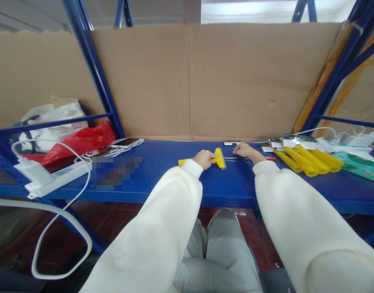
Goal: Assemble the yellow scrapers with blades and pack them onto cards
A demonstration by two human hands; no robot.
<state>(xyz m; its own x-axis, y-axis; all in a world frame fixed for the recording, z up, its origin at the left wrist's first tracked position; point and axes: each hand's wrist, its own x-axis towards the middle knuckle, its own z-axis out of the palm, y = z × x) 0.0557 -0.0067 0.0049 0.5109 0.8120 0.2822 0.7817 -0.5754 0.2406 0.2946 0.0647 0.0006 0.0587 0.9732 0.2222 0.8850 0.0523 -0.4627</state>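
Note:
My left hand (pixel 205 158) is closed round the handle of a yellow scraper (pixel 219 158), which lies across the blue shelf with its flat head pointing right. The handle's end sticks out past the left side of the hand. To the right of the head, my right hand (pixel 243 149) has its fingers pinched together just over the shelf. What those fingers hold, if anything, is too small to make out. A thin metal shaft with a red handle (pixel 270 158) lies below the right wrist, partly hidden by it.
Several yellow tubular handles (pixel 309 160) lie at right, before small white-and-black packs (pixel 299 141) and a green packet (pixel 359 165). A phone (pixel 126 142), white power strip (pixel 60 179) and red bag (pixel 79 142) are at left. Cardboard (pixel 235 81) walls the back of the blue shelf (pixel 162 179).

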